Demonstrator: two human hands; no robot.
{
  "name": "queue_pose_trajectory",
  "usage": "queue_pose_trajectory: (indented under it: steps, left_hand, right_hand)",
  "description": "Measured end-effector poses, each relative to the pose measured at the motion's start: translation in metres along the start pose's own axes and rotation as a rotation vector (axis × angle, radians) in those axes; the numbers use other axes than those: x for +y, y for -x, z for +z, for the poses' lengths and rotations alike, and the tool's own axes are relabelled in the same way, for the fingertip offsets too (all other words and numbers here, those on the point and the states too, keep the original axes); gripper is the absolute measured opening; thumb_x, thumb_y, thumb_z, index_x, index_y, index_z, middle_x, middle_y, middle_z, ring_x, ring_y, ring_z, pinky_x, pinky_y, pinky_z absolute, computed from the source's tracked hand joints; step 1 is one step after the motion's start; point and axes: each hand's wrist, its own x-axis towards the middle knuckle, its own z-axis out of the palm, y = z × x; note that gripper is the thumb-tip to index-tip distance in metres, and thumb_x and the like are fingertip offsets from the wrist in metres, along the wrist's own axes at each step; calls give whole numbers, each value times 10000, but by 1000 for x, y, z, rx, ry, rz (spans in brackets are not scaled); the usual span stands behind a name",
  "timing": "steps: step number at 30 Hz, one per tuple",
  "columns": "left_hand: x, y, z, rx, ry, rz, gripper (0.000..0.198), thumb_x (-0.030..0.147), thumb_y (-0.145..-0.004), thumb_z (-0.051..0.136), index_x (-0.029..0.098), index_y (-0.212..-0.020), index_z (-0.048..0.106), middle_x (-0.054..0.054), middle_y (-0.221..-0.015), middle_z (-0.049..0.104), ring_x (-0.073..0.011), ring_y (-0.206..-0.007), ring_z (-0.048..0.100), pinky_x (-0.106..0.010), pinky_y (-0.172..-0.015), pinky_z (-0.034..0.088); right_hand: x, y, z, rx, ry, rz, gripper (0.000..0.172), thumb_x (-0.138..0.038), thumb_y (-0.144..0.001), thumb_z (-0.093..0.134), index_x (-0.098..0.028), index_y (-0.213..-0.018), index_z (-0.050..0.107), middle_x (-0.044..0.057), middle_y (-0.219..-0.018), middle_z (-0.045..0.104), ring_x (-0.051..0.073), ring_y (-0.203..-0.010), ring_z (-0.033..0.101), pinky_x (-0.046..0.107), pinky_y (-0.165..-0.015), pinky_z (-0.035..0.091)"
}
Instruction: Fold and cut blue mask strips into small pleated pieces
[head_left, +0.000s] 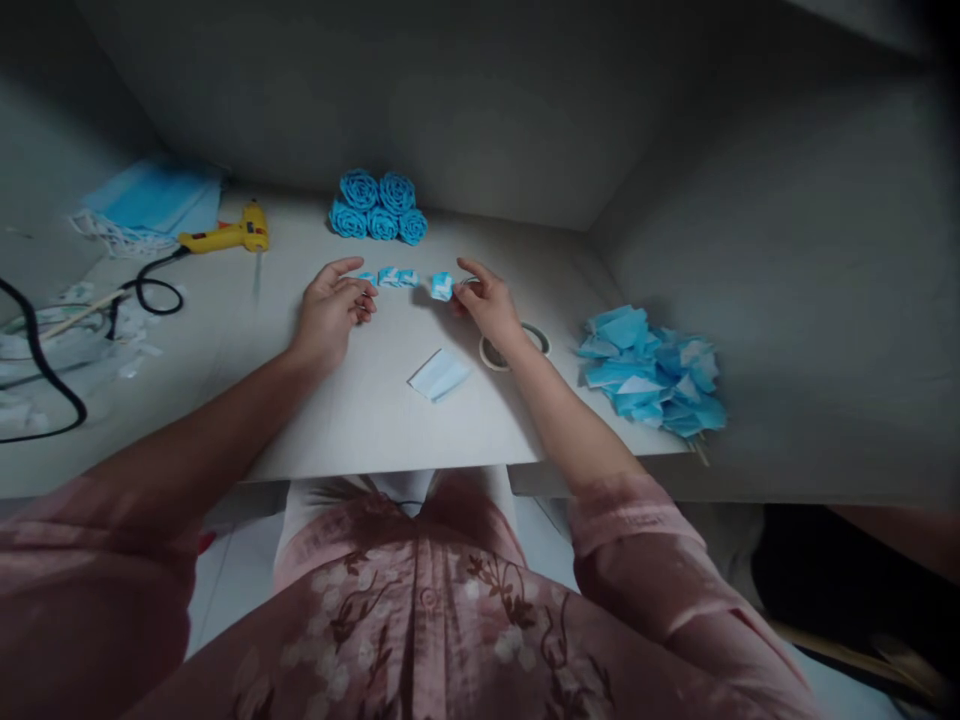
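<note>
Over the middle of the table, my left hand (334, 305) is open, its fingers loosely spread. Its fingertips are beside a row of small folded blue-and-white pieces of mask fabric (388, 277) and partly cover the leftmost one. Across from it, my right hand (487, 305) has its index finger raised, while the thumb and lower fingers close at the edge of another folded blue-and-white piece (441, 286). That piece casts a shadow and looks slightly lifted; the exact contact is hard to make out. Nearer me lies a flat pale-blue rectangle (439, 376) of the same fabric.
A roll of tape (546, 342) lies partly under my right forearm. Rolled blue rosettes (379, 205) are stacked at the back. A yellow glue gun (225, 237), blue face masks (161, 200) and scraps (90, 345) are left; a blue fabric bouquet (652, 370) is right.
</note>
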Motion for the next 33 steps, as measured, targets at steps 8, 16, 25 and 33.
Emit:
queue_pose_trajectory:
  steps: [8,16,25,33]
  left_hand:
    - [13,15,12,-221,-110,65,257,192,-822,729,200,-1066,649,30,-757,694,-97,-591,599,-223,-559,438]
    - [19,31,20,-507,-189,108,374,376,-751,887,211,-834,563,15,-699,698,-106,-623,643,-233,-601,496]
    - [12,28,15,-697,-346,-32,433,508,-775,879,212,-789,564,-10,-699,725,-112,-592,617,-223,-544,435]
    - [7,26,13,-723,-355,-39,411,494,-800,846,236,-792,525,-10,-666,687,-127,-561,584,-243,-534,425]
  right_hand:
    - [-35,20,-7,-11,324,-208,584,-400,-1070,634,-119,-1580,595,78,-1077,838,176,-931,766,277,-905,550]
    - [-83,59,6,-235,572,-246,545,-287,-1093,622,-176,-1624,568,87,-1211,847,197,-1021,788,277,-896,518]
    - [-74,96,20,-139,653,-141,603,-274,-1111,571,-205,-1699,454,84,-1292,836,212,-1108,786,287,-923,547]
    - [-61,99,32,-112,593,-143,613,-319,-1123,542,-243,-1721,432,70,-1231,845,222,-1071,773,288,-924,543]
